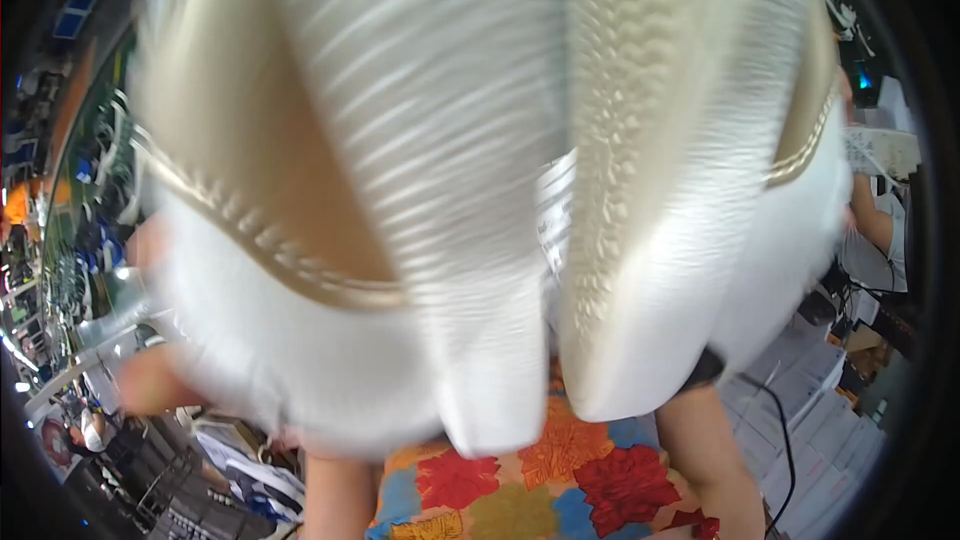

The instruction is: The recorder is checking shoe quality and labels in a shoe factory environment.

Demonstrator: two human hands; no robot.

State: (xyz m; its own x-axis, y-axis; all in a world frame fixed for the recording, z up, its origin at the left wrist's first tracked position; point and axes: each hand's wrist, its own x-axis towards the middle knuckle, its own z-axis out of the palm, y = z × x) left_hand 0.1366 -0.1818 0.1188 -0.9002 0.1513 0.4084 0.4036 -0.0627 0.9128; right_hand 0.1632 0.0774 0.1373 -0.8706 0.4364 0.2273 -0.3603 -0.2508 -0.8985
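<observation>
A pair of white shoes with gold-stitched trim fills most of the view, held up very close and smeared by motion. The left shoe [300, 370] shows its opening with a tan inside. Beside it, the right shoe [680, 270] is turned so that its textured, beaded-looking edge faces me. My left hand [158, 380] grips the left shoe from its outer side; only blurred fingers show. At the right shoe's outer edge, a sliver of my right hand [849, 218] appears, the rest hidden behind the shoe. A white printed label [555, 210] shows between the shoes.
Below the shoes is a colourful patterned garment [545, 480] between my arms. White boxes [800, 420] are stacked at the lower right, near a black cable [785, 440]. Shoes crowd a green surface [90, 190] on the left. Another person's arm [875, 225] is at the right.
</observation>
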